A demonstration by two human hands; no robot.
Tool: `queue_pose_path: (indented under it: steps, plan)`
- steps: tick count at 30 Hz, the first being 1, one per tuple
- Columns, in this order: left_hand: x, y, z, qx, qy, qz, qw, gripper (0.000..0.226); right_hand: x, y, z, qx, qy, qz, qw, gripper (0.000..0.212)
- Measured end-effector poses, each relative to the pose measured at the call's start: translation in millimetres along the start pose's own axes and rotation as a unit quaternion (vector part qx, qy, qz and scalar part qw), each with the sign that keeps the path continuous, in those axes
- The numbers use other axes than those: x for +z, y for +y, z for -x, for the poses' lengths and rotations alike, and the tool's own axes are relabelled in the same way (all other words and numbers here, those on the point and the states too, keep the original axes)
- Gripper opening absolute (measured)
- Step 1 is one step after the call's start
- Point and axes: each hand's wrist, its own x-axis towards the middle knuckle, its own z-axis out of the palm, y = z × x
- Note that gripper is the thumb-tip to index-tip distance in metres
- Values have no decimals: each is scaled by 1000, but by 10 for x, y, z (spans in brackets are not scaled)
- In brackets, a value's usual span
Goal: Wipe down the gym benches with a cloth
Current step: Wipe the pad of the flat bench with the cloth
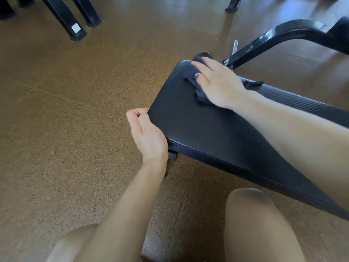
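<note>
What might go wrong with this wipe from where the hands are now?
1. The cloth is bunched under the right hand at the far end of the bench pad, so it may slip off the edge.
2. The left hand grips only the pad's corner; hard strokes could shift the bench.

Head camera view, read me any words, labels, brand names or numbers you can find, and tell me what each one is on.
No text can be read here.
White sticker on a black equipment leg at top left: looks blank, or too blurred to tell.
Pale label on the black frame beyond the bench pad: too small to read.
Cloth under the right hand: no print visible.
</note>
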Motion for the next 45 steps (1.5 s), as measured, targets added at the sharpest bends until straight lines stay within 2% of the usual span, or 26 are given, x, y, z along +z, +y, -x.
queue_pose_path:
  steps: [2,4,9,12,16,18,20,22,26,28,31,34,37,40,42,45]
  plan:
    - [-25,34,-18,-4,-33,-16,999,13,-16,36,-18,90,-5,-17,996,57]
    - [-67,51,-22,-3,-52,-23,998,12,-14,-259,164,95,-7,-19,995,57]
    - [-136,108,-39,-32,-90,-5,995,8,-59,-952,1225,-75,9,-16,997,57]
    - [-197,117,-60,-45,-113,-34,992,12,-84,-875,1598,-108,10,28,994,56]
    - [-387,188,-114,-22,-114,-86,989,30,-33,-692,1846,-143,3,130,981,68]
    - [-488,218,-150,-50,-92,-117,988,33,-42,-665,1825,-175,4,152,973,73]
    - [-538,192,-157,-102,-86,-101,986,27,-84,-708,1682,-204,8,147,968,77]
    - [-550,143,-120,-118,-105,-99,982,24,-93,-851,1427,-243,8,149,958,74]
    - [-565,45,-163,-170,-90,-43,980,30,-19,-1258,827,-320,-4,141,937,43]
    - [-551,25,-185,-187,-89,-16,978,35,-13,-1404,585,-330,-10,115,937,36]
    - [-533,3,-166,-187,-91,-16,978,43,-81,-1528,256,-268,-45,69,960,46]
    - [-513,-3,-155,-130,-94,-30,987,57,-114,-1473,-108,-151,-114,77,979,48]
    - [-472,65,-122,-106,-117,-59,986,63,-85,-1210,-331,-82,-70,66,992,51]
    - [-431,154,-18,-87,-157,-94,979,48,-113,-981,-489,-45,-43,96,993,50]
    - [-411,195,14,-89,-161,-116,976,37,-113,-928,-576,-14,-40,97,994,47]
    - [-415,214,-4,-82,-143,-109,980,44,-64,-962,-533,16,-23,59,998,52]
